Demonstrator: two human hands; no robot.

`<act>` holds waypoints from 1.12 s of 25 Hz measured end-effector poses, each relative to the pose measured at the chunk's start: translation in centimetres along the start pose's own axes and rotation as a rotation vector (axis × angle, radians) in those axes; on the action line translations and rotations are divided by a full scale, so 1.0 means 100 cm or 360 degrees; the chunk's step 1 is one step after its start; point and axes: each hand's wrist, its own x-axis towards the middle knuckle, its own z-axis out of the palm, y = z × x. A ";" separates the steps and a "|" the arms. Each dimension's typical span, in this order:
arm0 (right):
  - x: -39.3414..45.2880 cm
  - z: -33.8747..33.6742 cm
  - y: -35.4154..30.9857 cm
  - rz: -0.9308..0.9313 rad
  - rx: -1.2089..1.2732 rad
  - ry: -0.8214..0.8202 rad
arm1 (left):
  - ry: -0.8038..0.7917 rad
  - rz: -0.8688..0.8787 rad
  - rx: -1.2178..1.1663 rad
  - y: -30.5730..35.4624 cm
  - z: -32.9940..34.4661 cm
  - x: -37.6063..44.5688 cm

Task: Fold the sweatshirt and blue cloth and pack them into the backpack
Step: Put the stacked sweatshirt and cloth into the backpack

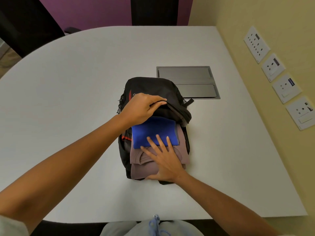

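Observation:
A black backpack [153,87] lies flat on the white table [68,99], its mouth facing me. My left hand [141,108] grips the upper flap of the opening and holds it lifted. A folded blue cloth [153,132] lies on top of a folded mauve sweatshirt [144,169]; their far ends reach into the opening, while the near part of the sweatshirt lies outside. My right hand [163,160] rests flat on the stack with straight fingers. Its fingertips are on the blue cloth and its palm is on the sweatshirt.
A grey metal cable hatch [190,82] is set into the table just behind and right of the backpack. Wall sockets [272,68] line the yellow wall on the right. A dark chair [29,23] stands at the far left.

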 end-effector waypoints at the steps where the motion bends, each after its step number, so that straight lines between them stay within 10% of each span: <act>1: 0.006 0.002 0.004 -0.0042 -0.0041 -0.0034 | -0.0027 -0.0001 -0.0021 0.000 -0.001 -0.001; 21: -0.019 0.015 0.049 0.0258 0.0280 0.0113 | -0.0359 -0.0182 -0.0426 -0.003 -0.001 -0.015; 24: -0.065 0.024 0.066 0.0798 0.0563 0.0228 | -0.0644 -0.0268 -0.0382 -0.010 0.019 -0.031; 28: -0.089 0.038 0.067 0.0769 0.0296 -0.0103 | -0.1214 -0.0291 0.0103 -0.028 0.065 -0.058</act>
